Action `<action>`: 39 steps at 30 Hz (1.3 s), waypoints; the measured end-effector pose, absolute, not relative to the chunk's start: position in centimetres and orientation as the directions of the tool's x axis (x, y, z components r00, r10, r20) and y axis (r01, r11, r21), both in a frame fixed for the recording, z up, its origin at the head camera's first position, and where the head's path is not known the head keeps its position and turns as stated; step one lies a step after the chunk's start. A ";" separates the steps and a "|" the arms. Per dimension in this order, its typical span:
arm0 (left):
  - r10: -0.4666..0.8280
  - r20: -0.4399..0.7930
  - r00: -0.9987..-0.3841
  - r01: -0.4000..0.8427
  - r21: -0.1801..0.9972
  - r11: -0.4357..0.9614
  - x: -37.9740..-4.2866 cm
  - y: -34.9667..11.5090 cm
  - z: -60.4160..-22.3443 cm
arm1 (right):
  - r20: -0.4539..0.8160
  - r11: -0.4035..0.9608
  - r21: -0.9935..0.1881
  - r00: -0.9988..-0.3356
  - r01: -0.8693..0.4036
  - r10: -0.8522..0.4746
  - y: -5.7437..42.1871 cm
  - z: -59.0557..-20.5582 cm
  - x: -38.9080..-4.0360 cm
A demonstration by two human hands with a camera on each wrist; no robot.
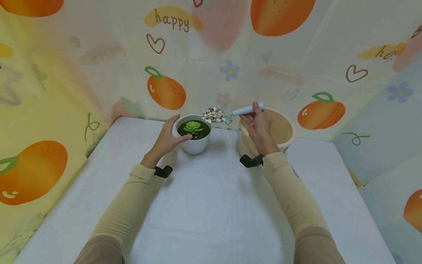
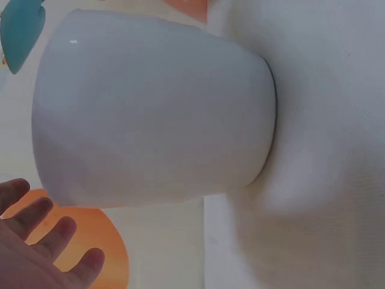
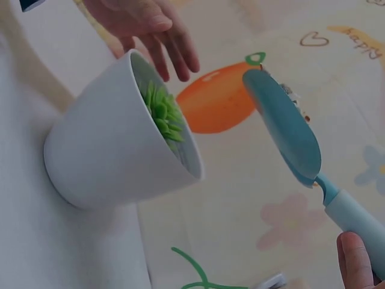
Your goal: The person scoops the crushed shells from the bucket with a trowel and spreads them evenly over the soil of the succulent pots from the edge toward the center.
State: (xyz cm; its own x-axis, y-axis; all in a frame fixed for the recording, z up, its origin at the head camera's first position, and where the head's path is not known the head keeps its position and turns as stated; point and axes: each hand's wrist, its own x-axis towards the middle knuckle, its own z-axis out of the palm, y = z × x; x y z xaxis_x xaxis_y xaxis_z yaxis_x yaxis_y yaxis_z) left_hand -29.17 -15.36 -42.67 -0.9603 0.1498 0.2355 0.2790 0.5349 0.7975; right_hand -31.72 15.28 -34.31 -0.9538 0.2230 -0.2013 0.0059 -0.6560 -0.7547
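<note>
Light-blue trowel with a rounded handle and a blue-green blade (image 1: 245, 110): is in the right hand (image 1: 262, 128), its blade reaching to the left of this hand, near the pot's rim; it is likely light and stiff, probably plastic, with a smooth handle; the best hold is on the handle, where the right-hand fingers grip now.

Small mixed white, brown and grey pebbles (image 1: 214, 114): lie heaped on the blade, left of the right hand; they seem hard and loose, so a tilt could spill them; the load perhaps makes the blade end heavier.

White, round, tapering pot (image 1: 193, 145): stands upright just right of the left hand (image 1: 166, 138); it looks rigid and smooth, maybe slippery; ceramic or plastic, I cannot tell; the outer wall, below the rim, would be the safer hold.

Bright-green rosette succulent (image 1: 192, 126): sits inside the pot, beyond the left thumb; its leaves may be delicate.

Left hand: has the fingers spread and the thumb apart, gripping nothing.

Cream round bucket (image 1: 291, 132): stands beside and behind the right hand.

Count: one trowel; one pot; one succulent; one bucket; two hands; many pebbles, too small to number.
</note>
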 end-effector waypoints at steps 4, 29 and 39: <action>0.144 0.214 -0.966 0.258 0.804 0.536 -29.4 -15.5 -43.1 | -0.211 -0.649 -0.761 -0.953 0.021 0.216 14.8 -34.1 -32.0; 0.139 0.076 -0.987 0.135 0.859 0.493 -30.4 -15.3 -44.9 | -0.276 -0.610 -0.782 -0.949 0.129 0.154 11.0 -33.6 -33.3; 0.152 0.072 -0.986 0.137 0.869 0.476 -30.6 -15.3 -44.9 | -0.259 -0.578 -0.808 -0.951 0.115 0.172 9.7 -34.1 -33.9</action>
State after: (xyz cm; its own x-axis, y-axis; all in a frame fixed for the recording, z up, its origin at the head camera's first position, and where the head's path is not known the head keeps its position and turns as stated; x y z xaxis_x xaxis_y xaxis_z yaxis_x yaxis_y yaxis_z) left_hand -30.59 -15.28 -44.92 -0.9857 0.1524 0.0719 0.1370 0.4761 0.8687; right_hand -33.92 9.73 -34.07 -0.9506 0.1716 -0.2587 0.1154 -0.5782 -0.8077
